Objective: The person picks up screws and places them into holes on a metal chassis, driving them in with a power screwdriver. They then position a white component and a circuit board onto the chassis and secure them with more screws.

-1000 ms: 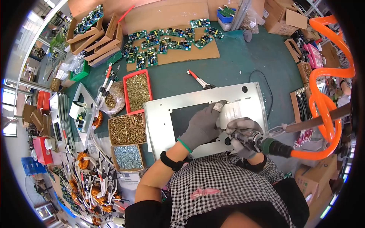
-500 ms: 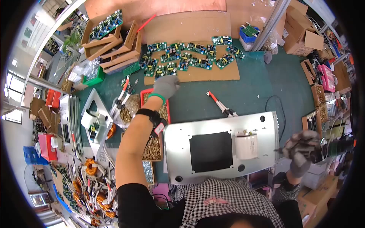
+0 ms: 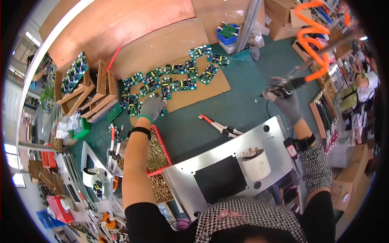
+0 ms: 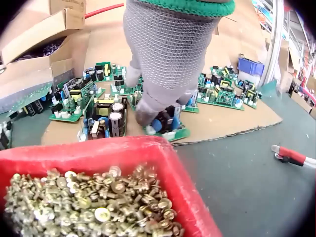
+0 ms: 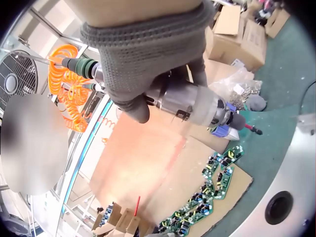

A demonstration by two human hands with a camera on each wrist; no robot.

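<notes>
At the front edge of the cardboard sheet, my gloved left hand [image 3: 152, 107] has its fingers around a green circuit board [image 4: 175, 134], which the glove partly covers. My gloved right hand [image 3: 291, 108] grips a power screwdriver [image 3: 280, 87] above the right part of the bench; its tip [image 5: 254, 130] points away from the glove [image 5: 148, 64]. Below both hands lies a silver metal panel [image 3: 186, 170], bearing a black rectangle [image 3: 221, 180] and a white cylinder [image 3: 256, 165]. The screwdriver is apart from the panel.
Several circuit boards [image 3: 184, 84] lie on cardboard [image 3: 214, 87]. A red bin [image 4: 173, 170] of screws stands near my left wrist, with cardboard trays [image 3: 103, 87] beyond. Red-and-white cables [image 3: 216, 125] rest behind the panel. An orange coiled hose [image 3: 314, 44] hangs at right.
My left hand has left the white cylinder, passed over the red bin and taken hold of a board. My right hand has carried the screwdriver off the panel, then raised it toward the back right.
</notes>
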